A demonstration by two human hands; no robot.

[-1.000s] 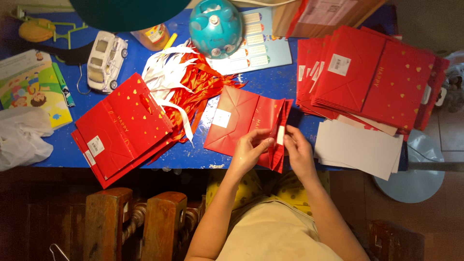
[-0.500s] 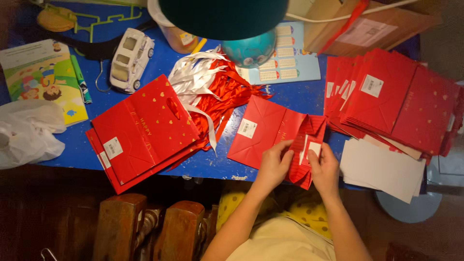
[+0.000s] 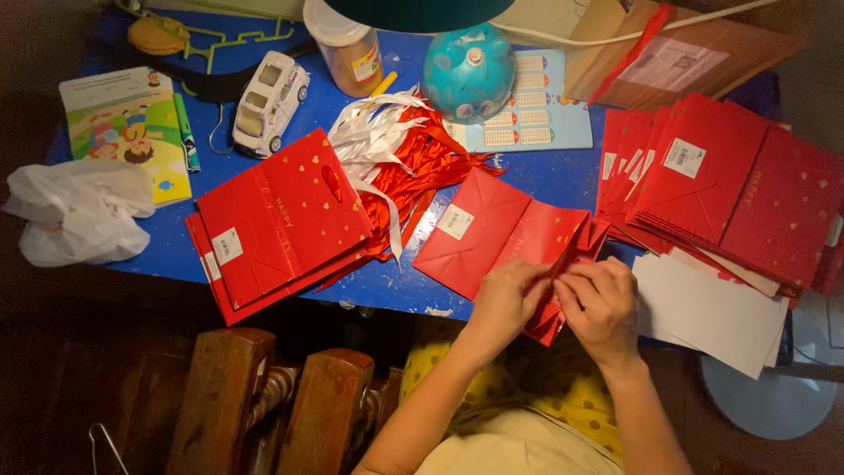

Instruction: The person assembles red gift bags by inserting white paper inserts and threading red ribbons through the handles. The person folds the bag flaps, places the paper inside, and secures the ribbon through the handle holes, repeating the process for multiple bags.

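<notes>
Two hands on one job here: your left hand (image 3: pixel 508 299) and right hand (image 3: pixel 602 303) sit close together, both pinching the open end of the red bag (image 3: pixel 501 233) lying flat at the table (image 3: pixel 545 180) edge, 6 o'clock. It's light, thin glossy paper that probably creases easily, so I'd grip the folded rim, not the face.

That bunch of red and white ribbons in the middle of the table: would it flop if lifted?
Probably. The ribbons lie loose and curled, so they would likely droop and tangle. They look thin, so probably very light. Some may slide off, since nothing visibly binds them.
</notes>
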